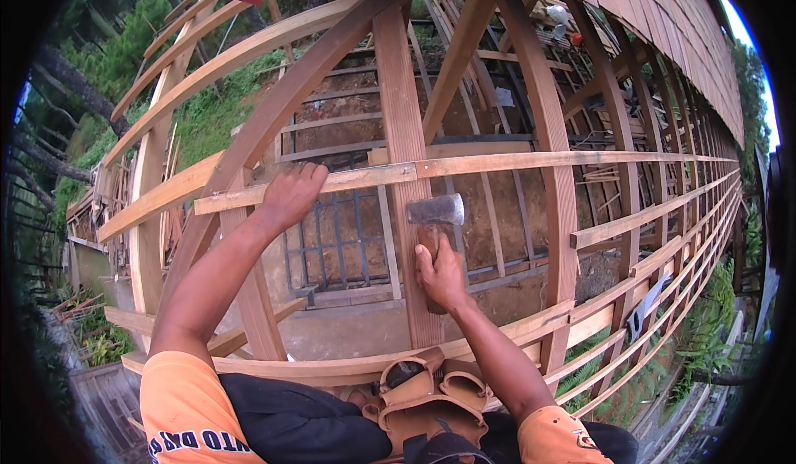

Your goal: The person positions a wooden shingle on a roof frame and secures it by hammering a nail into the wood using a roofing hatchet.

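My left hand [292, 192] is closed over a thin wooden batten [356, 179], near its left end. That batten lies across the thick brown rafters, and its right end meets another batten [514, 160] on the middle rafter [401, 91]. In my right hand [443, 273] is a hatchet [436, 210], gripped by its wooden handle. The hatchet's grey metal head, with a flared blade toward the right, is just below the joint and in front of the middle rafter. Whether it touches the wood, I cannot tell.
A brown leather tool pouch [431, 418] hangs at my waist. Several battens [655, 257] run across the rafters to the right, below a shingled roof part [663, 24]. Through the open frame, bare soil [348, 240] and a dark metal grid [336, 244] show far below.
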Motion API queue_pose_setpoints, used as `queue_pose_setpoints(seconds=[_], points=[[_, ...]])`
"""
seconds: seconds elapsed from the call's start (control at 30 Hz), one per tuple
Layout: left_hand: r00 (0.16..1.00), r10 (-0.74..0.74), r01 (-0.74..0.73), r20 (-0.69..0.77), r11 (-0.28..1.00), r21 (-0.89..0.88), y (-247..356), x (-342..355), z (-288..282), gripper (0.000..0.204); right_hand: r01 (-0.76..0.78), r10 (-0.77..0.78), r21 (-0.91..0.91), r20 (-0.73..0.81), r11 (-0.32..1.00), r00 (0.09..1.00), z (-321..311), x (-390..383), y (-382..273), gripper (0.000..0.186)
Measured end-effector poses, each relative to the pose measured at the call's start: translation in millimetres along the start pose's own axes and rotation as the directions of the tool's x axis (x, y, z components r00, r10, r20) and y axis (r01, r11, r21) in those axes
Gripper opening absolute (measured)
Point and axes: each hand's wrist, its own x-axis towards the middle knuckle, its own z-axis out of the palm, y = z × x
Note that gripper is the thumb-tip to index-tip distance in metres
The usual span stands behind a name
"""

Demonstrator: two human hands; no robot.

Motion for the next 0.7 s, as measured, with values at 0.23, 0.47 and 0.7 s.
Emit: queue_pose_setpoints(seconds=[0.23,0.47,0.7], points=[[1.000,-0.005,0.006,-0.007,1.000,0.020,-1.1,2.8,0.1,0.020,0.002,-0.002,-0.031,0.017,1.000,1.000,0.2,-0.3,-1.6,0.035],[1.000,-0.003,0.002,0.019,0.999,0.038,-0.9,1.2,-0.8,0.021,-0.003,0.004,-0.080,0.012,0.997,1.000,-2.0,-1.4,-10.4,0.037],[0.999,0.020,-0.020,-0.030,1.000,0.006,-1.1,1.2,1.1,0.019,-0.005,0.005,-0.063,0.005,0.998,1.000,0.1,0.2,-6.0,0.038]])
